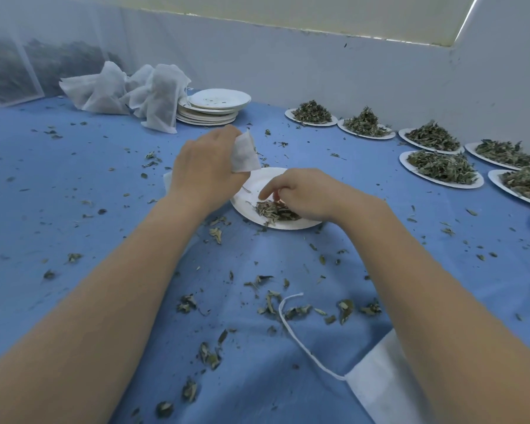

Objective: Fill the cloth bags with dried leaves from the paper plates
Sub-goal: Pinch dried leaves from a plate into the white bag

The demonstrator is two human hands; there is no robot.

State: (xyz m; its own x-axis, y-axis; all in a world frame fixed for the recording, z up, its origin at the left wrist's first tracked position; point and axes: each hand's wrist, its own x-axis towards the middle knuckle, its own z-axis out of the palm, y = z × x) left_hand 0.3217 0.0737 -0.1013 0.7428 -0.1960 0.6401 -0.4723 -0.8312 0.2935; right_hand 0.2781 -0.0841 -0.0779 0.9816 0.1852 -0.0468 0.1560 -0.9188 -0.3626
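leaves (pixel 274 211) lie in a small heap on the near plate (pixel 257 182), and the right hand (pixel 303 194) curls its fingers over them, seemingly gathering a pinch. the left hand (pixel 205 166) grips a bag (pixel 244 153) just above the plate's far edge (probably kept close so little spills on the way). filled bags (pixel 129 93) slump by a stack of used plates (pixel 211 110); heaped plates (pixel 441 168) wait at right, so much remains.
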